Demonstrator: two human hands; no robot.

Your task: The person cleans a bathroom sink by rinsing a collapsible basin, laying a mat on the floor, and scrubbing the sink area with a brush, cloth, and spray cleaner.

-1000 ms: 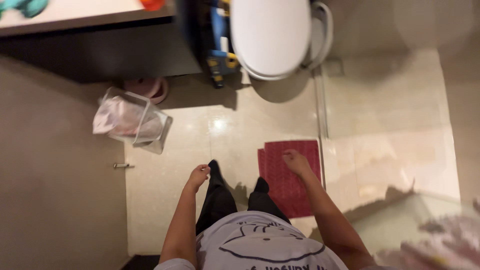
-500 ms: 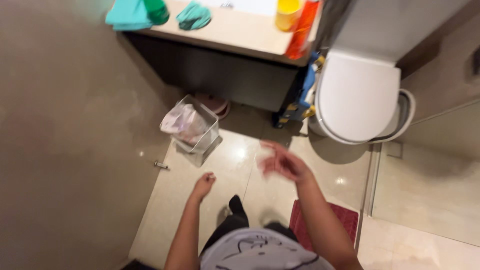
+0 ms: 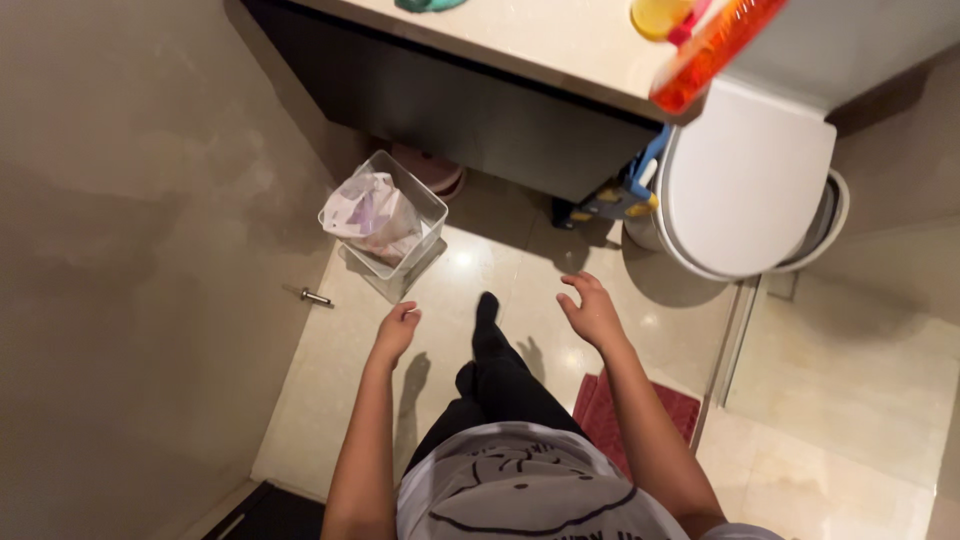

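Observation:
I look down at myself standing on a beige tiled bathroom floor (image 3: 330,400). My left hand (image 3: 397,330) hangs loosely curled and holds nothing, just right of a clear waste bin (image 3: 384,225) with a crumpled bag inside. My right hand (image 3: 592,310) is spread, fingers apart, empty, above the floor in front of a white toilet (image 3: 745,180) with its lid down. One black-socked foot (image 3: 487,308) is stepped forward between my hands.
A dark vanity cabinet (image 3: 470,110) with a pale counter carries a yellow cup (image 3: 660,15), an orange spray bottle (image 3: 710,50) and a teal cloth (image 3: 428,5). A red mat (image 3: 665,410) lies at my right. A door stopper (image 3: 312,296) is by the left wall.
The view has swung from straight down over the red mat toward the vanity and toilet. I have stepped forward; my right hand has lifted off the mat side and spread.

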